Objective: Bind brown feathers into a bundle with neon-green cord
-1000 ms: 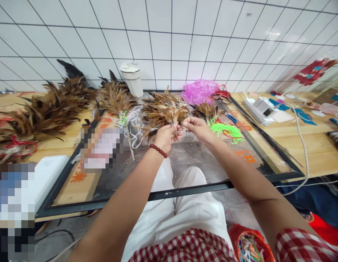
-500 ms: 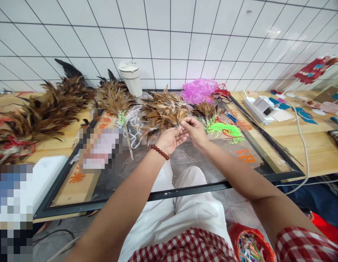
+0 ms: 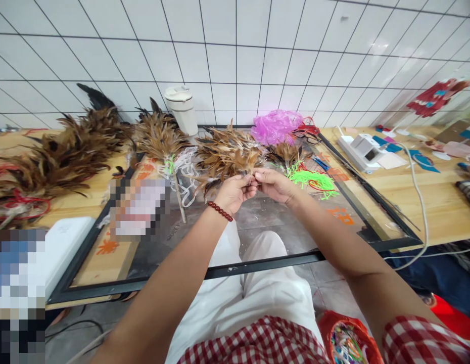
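My left hand, with a dark red bead bracelet at its wrist, is closed in a pinch. Brown feathers rise just above its fingertips, and their lower ends seem to be between the fingers. My right hand meets it from the right, thumb and fingers pinched at the same spot; the exact grip is hidden. Directly behind both hands lies a heap of brown feathers. Beyond my right hand are a smaller feather bunch and bright green cords.
A black-framed glass panel lies under the work. To the left are a feather bunch on a stick, a long feather pile and a white cup. Behind sit a pink plastic bag and, rightward, a power strip.
My right hand has turned and dropped slightly, its fingers now closed against my left fingertips. My left hand has barely shifted. The things on the table look unmoved.
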